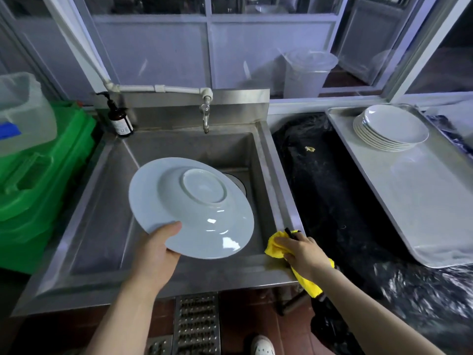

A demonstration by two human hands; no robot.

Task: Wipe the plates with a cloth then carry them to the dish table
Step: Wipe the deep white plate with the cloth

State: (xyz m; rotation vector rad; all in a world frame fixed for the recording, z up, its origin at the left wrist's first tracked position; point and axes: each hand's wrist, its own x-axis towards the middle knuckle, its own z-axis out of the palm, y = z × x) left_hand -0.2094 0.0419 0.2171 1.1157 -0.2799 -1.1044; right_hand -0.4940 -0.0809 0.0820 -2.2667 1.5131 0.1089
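Wide-rimmed white ceramic plate (pixel 192 208): underside up over steel sink (pixel 102 201), your left hand (pixel 156 249) grasping rim. Glossy, likely slippery, fragile; hold rim firmly. Right hand (pixel 303 253) clutches soft yellow cloth (pixel 275 248) on sink edge.

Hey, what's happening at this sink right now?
A person stands at a steel sink. Their left hand grips a white plate by its rim, underside up, over the basin. Their right hand holds a yellow cloth on the sink's front right corner, not touching the plate. A stack of white plates sits on a metal tray to the right.
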